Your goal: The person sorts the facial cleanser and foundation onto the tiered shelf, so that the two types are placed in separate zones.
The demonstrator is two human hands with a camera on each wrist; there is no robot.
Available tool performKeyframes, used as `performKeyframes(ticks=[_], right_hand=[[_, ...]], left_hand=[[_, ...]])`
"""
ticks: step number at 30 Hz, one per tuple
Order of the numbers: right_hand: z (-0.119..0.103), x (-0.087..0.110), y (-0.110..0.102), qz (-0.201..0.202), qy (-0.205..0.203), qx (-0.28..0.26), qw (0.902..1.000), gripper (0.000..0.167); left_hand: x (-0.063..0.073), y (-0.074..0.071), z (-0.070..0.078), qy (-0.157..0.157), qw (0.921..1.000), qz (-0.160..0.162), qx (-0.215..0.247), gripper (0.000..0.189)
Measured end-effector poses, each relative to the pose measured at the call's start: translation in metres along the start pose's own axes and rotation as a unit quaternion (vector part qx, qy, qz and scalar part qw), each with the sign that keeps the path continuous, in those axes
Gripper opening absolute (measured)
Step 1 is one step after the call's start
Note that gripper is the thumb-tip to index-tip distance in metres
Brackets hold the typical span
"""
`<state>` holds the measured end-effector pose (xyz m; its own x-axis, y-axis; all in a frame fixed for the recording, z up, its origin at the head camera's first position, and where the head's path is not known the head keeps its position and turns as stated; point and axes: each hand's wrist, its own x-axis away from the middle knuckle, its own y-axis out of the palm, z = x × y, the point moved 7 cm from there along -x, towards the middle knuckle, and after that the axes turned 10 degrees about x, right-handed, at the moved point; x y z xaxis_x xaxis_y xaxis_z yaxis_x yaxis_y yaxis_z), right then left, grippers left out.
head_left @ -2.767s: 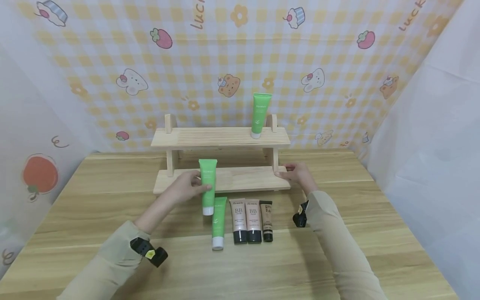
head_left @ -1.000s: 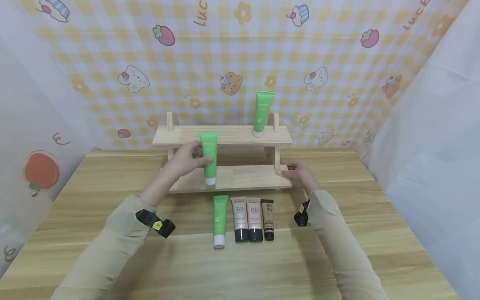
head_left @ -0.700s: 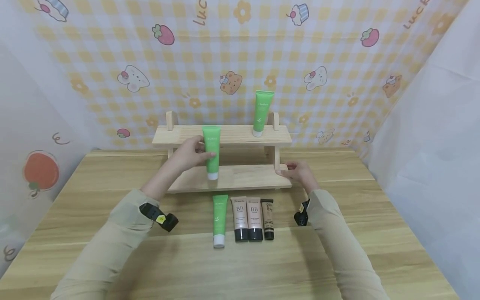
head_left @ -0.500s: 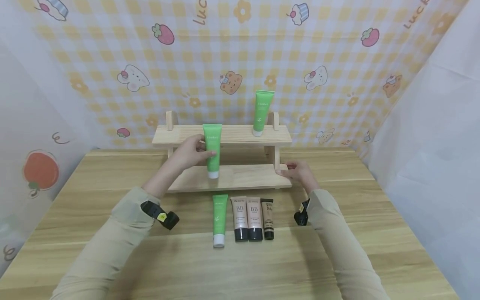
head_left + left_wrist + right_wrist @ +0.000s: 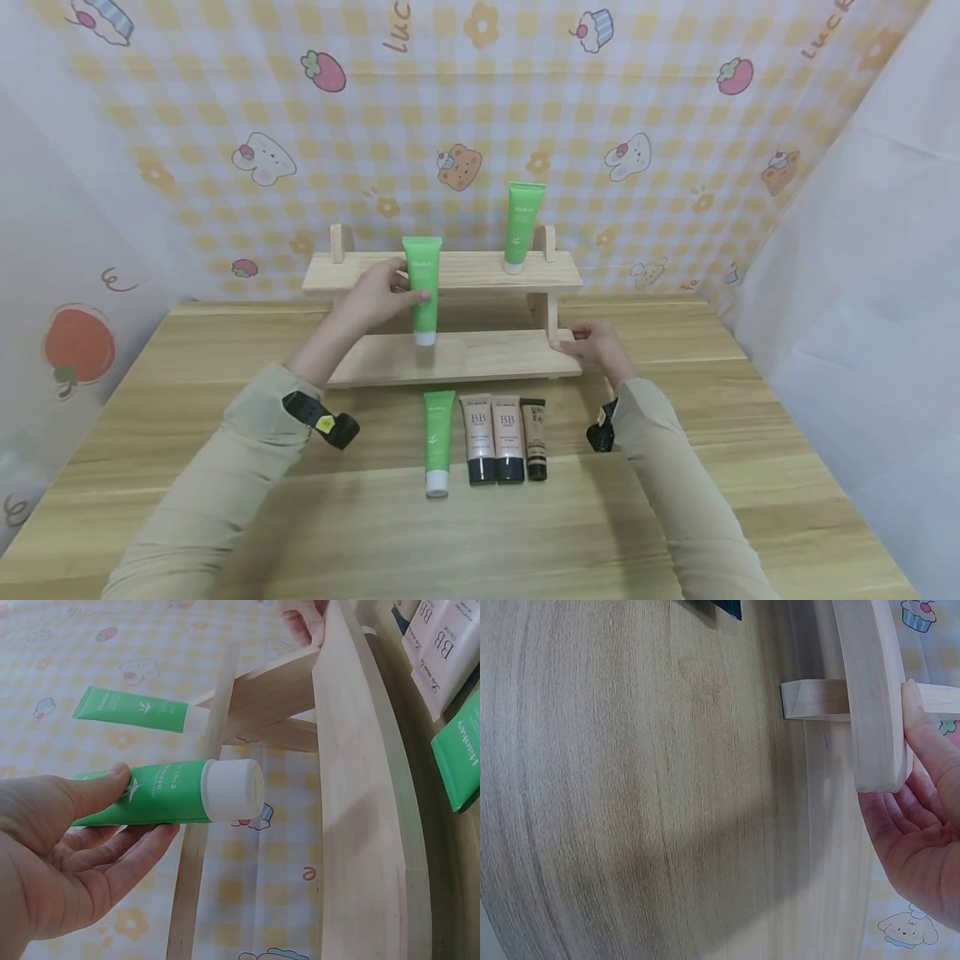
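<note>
As left hand [image 5: 372,296] rises: tube [image 5: 424,271] clamped in its grip, cap [image 5: 425,339] seemingly clear of rack [image 5: 487,354]; placing looks undone.
Right hand [image 5: 596,343]: grip clamped on rack's end.

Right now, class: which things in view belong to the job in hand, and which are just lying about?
In the job: left hand; held green tube; right hand; wooden shelf it grips; standing green tube; and, probably, the lying green tube, two BB tubes and small brown tube.

Just around: patterned cloth; black wrist cameras.
</note>
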<state>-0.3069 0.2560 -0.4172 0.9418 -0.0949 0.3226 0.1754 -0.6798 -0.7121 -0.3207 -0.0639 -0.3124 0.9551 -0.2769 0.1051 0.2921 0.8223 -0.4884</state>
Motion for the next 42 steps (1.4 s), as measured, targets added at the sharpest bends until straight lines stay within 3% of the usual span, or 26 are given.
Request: performKeyframes(ticks=[5,33,42], right_hand=[[0.002,-0.005,0.002,0.008,0.002,0.005,1.0,0.058],[0.003,-0.004,0.002,0.003,-0.001,-0.008,1.0,0.059],[0.003,-0.004,0.002,0.005,0.007,0.006,0.9999,0.058]], left_hand=[[-0.002,-0.002,0.007,0.004,0.9999,0.003,0.011,0.052],[-0.02,-0.014,0.03,0.023,0.9987,0.013,0.043,0.046],[-0.024,-0.018,0.035,0.049,0.9948,0.046,0.077,0.049]])
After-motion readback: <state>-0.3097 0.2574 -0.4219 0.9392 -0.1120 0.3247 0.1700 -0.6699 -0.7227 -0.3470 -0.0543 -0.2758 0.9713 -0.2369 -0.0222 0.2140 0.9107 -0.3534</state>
